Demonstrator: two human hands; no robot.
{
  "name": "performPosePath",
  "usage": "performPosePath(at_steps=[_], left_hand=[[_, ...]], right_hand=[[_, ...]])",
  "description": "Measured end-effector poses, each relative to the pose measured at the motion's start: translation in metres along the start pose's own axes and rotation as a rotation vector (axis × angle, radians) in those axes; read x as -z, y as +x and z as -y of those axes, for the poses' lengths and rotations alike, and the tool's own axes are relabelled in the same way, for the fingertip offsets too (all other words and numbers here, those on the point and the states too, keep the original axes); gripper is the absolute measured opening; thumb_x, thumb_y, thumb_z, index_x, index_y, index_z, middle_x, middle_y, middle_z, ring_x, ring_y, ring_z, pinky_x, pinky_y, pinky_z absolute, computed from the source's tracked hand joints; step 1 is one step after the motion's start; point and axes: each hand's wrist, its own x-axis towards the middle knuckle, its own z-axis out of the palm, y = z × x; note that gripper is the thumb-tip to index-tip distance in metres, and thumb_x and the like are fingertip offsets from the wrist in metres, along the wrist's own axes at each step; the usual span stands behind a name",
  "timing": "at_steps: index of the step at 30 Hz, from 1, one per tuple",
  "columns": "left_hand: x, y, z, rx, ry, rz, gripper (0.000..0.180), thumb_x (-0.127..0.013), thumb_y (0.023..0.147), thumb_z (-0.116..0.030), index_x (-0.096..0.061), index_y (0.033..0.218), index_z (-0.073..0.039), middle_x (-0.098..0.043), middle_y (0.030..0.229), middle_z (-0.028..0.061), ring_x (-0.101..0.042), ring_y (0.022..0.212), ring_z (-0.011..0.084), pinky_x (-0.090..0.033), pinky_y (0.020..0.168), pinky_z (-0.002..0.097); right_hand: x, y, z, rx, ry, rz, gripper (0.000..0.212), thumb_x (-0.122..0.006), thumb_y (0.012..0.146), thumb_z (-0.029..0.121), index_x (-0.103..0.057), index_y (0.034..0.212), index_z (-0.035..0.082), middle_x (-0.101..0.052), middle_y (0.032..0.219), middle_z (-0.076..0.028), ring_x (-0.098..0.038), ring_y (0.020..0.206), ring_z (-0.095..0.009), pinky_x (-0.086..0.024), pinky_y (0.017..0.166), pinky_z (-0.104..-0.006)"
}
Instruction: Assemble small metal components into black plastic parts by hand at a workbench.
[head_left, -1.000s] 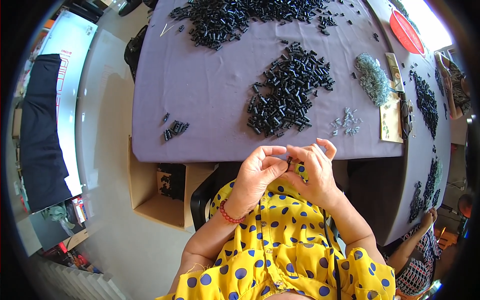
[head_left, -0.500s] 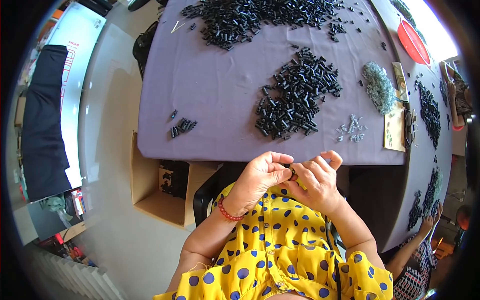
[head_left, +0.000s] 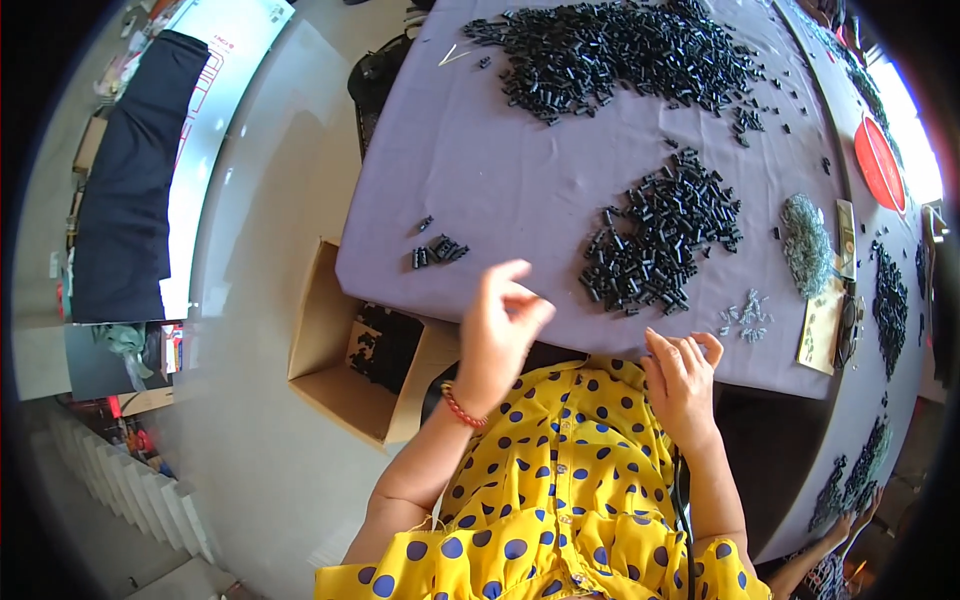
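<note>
My left hand [head_left: 503, 328], a red bead bracelet at its wrist, hovers over the front edge of the table [head_left: 480, 170]. It is smeared by motion, but thumb and forefinger look apart and nothing shows between them. Farther right, my right hand [head_left: 684, 385] is at the same edge with its fingers spread and bent, no part visible in it. Beyond it lies a heap of small black tubular parts [head_left: 660, 235]. A small group of similar black parts [head_left: 440, 252] lies to the left. Several tiny clear pieces [head_left: 746, 316] are scattered right of the heap.
A larger black heap [head_left: 620, 60] covers the far side. On the right are a tangled clear-grey pile [head_left: 806, 245], a yellow card [head_left: 822, 325], eyeglasses [head_left: 849, 335] and a red basket [head_left: 880, 163]. A cardboard box [head_left: 325, 385] stands below left. Another person's hand [head_left: 838, 530] shows lower right.
My hands, together before around a small dark part, have separated. The left has moved up and left, the right to the right. The whole view has shifted and tilted.
</note>
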Motion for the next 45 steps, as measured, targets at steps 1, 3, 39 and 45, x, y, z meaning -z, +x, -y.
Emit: performPosePath(at_steps=[1,3,39,45], left_hand=[[0.012,0.011,0.003,-0.069,0.180,-0.107,0.047,-0.076,0.087,-0.001,-0.055,0.129,-0.001,-0.064,0.090,0.0071,-0.062,0.081,0.0164,-0.053,0.077,0.0307],[0.038,0.031,0.014,-0.198,0.304,-0.272,0.046,-0.075,0.087,0.000,-0.055,0.129,0.002,-0.063,0.089,0.0082,-0.061,0.081,0.0196,-0.052,0.080,0.0325],[-0.068,0.043,-0.021,-0.664,0.593,0.204,0.043,-0.070,0.089,-0.004,-0.066,0.131,-0.011,-0.073,0.111,0.0034,-0.062,0.108,0.0227,-0.051,0.096,0.0368],[-0.077,0.043,-0.008,-0.708,0.563,0.242,0.046,-0.074,0.084,-0.005,-0.069,0.129,-0.012,-0.076,0.106,-0.0007,-0.062,0.112,0.0196,-0.049,0.096,0.0352]], right_hand=[[-0.001,-0.001,-0.001,-0.009,-0.010,-0.024,0.032,-0.070,0.086,-0.001,-0.065,0.118,0.003,-0.067,0.093,-0.007,-0.065,0.087,-0.021,-0.037,0.101,-0.0452],[-0.004,-0.001,-0.001,-0.005,-0.007,-0.035,0.032,-0.069,0.086,-0.002,-0.065,0.117,0.003,-0.067,0.092,-0.007,-0.065,0.087,-0.021,-0.037,0.101,-0.0452],[-0.004,-0.004,-0.007,-0.064,0.033,-0.057,0.029,-0.071,0.083,-0.002,-0.069,0.110,0.007,-0.067,0.086,-0.003,-0.065,0.079,-0.019,-0.040,0.098,-0.0430],[-0.002,-0.006,-0.008,-0.061,0.037,-0.073,0.028,-0.071,0.084,-0.002,-0.070,0.110,0.006,-0.067,0.087,-0.003,-0.065,0.080,-0.019,-0.040,0.098,-0.0425]])
